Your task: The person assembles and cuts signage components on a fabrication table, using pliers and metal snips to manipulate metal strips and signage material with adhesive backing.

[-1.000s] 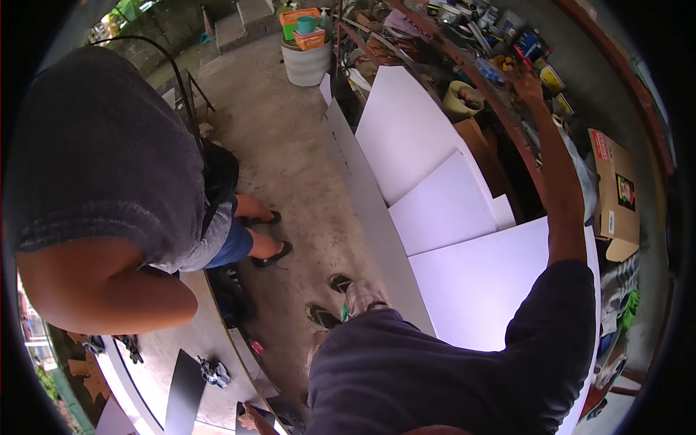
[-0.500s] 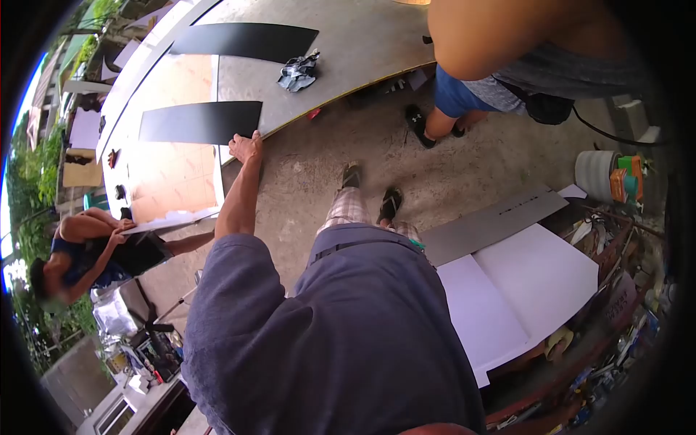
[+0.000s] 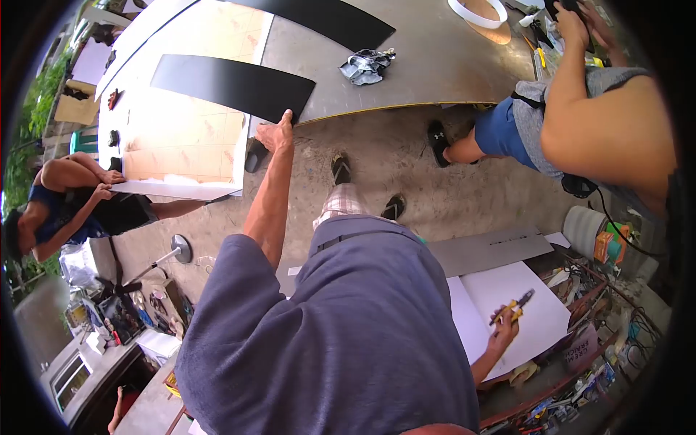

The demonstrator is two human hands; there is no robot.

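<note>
My left hand (image 3: 277,134) grips the near corner of a dark curved panel (image 3: 232,83), its fingers at the panel's edge. The panel lies over a large sheet with a tan, pale-edged surface (image 3: 188,156) and the grey table (image 3: 435,61). My right hand (image 3: 505,330) is closed round a yellow and black hand tool (image 3: 513,307), above white sheets (image 3: 533,290) at the lower right. A second dark panel (image 3: 326,20) lies farther up the table, near a crumpled wrapper (image 3: 367,67).
A co-worker (image 3: 69,199) at the left holds the large sheet's edge. Another person (image 3: 609,123) stands at the upper right, hands on a dark object. A white ring (image 3: 478,11) is on the table. A grey board (image 3: 489,251) and a cluttered rack (image 3: 587,362) are at the right.
My right hand has come into view with the yellow and black tool. The view has shifted, and my left hand and the gripped panel appear farther right.
</note>
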